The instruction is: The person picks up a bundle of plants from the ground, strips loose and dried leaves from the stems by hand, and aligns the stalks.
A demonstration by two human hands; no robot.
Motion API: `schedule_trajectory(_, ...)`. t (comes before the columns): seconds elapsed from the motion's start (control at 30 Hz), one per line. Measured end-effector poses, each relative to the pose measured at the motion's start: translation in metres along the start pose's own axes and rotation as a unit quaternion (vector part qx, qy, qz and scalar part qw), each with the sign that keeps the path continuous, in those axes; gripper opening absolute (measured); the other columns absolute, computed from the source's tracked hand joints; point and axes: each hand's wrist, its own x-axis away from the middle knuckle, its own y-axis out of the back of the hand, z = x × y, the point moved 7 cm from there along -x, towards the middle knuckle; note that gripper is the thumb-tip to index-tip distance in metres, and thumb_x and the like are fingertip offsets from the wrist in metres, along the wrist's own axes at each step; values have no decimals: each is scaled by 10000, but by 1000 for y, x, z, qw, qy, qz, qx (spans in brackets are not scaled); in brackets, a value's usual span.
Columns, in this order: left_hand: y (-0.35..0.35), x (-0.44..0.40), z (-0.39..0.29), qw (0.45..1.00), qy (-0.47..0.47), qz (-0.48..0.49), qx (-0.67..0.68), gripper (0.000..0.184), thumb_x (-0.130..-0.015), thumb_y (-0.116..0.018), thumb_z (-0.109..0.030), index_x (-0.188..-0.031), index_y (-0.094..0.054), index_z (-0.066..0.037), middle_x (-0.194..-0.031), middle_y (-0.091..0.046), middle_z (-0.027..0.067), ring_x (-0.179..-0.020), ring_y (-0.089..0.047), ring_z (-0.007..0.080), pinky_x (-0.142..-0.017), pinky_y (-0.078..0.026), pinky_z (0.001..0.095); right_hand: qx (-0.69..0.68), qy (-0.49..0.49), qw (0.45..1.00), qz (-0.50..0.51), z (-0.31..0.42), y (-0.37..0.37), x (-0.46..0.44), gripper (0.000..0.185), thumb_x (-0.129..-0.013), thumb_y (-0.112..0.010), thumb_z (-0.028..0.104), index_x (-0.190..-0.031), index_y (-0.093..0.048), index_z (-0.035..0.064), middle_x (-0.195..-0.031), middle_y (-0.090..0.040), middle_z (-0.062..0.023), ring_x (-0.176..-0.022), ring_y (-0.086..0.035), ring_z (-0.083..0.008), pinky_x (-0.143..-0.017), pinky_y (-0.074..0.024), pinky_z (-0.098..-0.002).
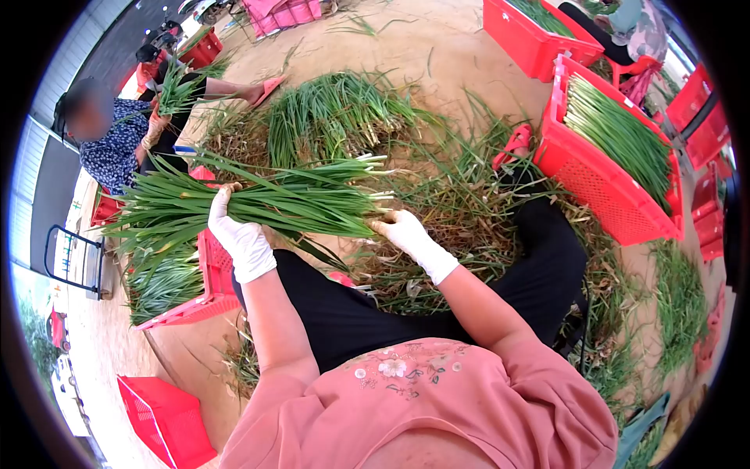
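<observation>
A large bunch of long green stalks point(289, 195) lies sideways across my lap, leafy ends to the left and pale root ends to the right. My left hand point(234, 228), in a white glove, is wrapped round its middle-left part. At the pale ends, my right hand point(405, 234), also gloved, has its fingers closed on the stalks. Under the leafy ends stands a red crate point(215, 270) holding more greens point(166, 281). Beyond the bunch, a heap of green stalks point(336, 117) rests on the floor.
Trimmed leaves and debris point(461, 250) surround my legs. A red crate of stalks point(617, 211) stands right, another point(531, 47) behind it. An empty-looking red crate point(164, 418) is at lower left. A co-worker point(117, 148) sits at left holding greens; a cart point(100, 270) stands nearby.
</observation>
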Motion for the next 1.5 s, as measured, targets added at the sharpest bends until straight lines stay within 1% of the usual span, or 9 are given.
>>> schedule_trajectory(0.1,3,-4,5,999,-7,8,-34,138,-771,-546,-131,-802,-579,0,-774,-583,85,-741,-548,190,-716,-453,311,120,66,984,-115,-3,2,-8,427,-723,-647,389,-1023,-626,86,-905,-636,-154,-853,-603,-253,-780,-443,-305)
schedule_trajectory(0.27,-1,-6,5,999,-14,46,-1,136,-753,-555,-115,-805,-584,7,-794,-584,93,-760,-543,196,-772,-437,308,-265,-27,963,46,-2,-7,-8,358,-794,-617,265,-1031,-603,-4,-952,-631,-101,-862,-568,-135,-775,-430,-249)
schedule_trajectory(0.53,-12,3,11,996,7,87,7,135,-742,-561,-94,-805,-587,22,-797,-596,105,-778,-557,201,-789,-438,316,-235,-59,968,62,-9,-21,-6,363,-772,-612,243,-986,-603,-51,-870,-640,-122,-753,-596,-175,-716,-454,-280)
schedule_trajectory(0.63,-16,7,9,997,2,80,0,130,-735,-561,-79,-804,-588,27,-793,-595,106,-770,-557,203,-786,-440,316,211,73,974,-48,19,-11,1,227,-761,-555,187,-819,-598,-28,-807,-591,-235,-769,-606,-323,-662,-487,-353)
schedule_trajectory(0.9,-14,6,16,997,19,79,-5,140,-716,-569,-53,-819,-597,38,-801,-607,115,-771,-566,209,-775,-449,310,369,174,909,-88,27,2,17,121,-712,-507,49,-818,-553,14,-919,-535,-196,-730,-607,-304,-611,-498,-383)
schedule_trajectory(1.07,-10,0,9,996,-2,89,-8,125,-719,-577,-62,-800,-599,30,-793,-606,117,-774,-568,216,-777,-450,317,432,72,897,-61,-40,42,13,157,-672,-538,5,-826,-561,22,-950,-521,-198,-740,-592,-332,-651,-491,-395)
schedule_trajectory(1.17,-5,-15,-12,993,-17,108,41,115,-742,-567,-93,-787,-580,12,-790,-599,116,-760,-561,220,-777,-452,333,478,-247,843,0,-173,127,17,249,-788,-570,145,-1026,-589,73,-1071,-558,-165,-882,-609,-286,-736,-488,-346)
schedule_trajectory(1.3,-7,-23,-41,988,-56,138,46,111,-773,-548,-110,-783,-568,-2,-777,-593,101,-771,-560,206,-776,-458,337,369,-289,883,-31,-169,190,38,467,-714,-675,342,-1107,-571,113,-1198,-495,-143,-993,-556,-272,-830,-453,-331)
schedule_trajectory(1.5,-8,-21,-39,991,-83,89,50,135,-744,-568,-123,-780,-586,6,-792,-587,114,-787,-546,208,-802,-425,335,-135,52,988,56,6,62,22,402,-784,-591,304,-1037,-572,-8,-946,-616,-101,-884,-555,-165,-798,-420,-273)
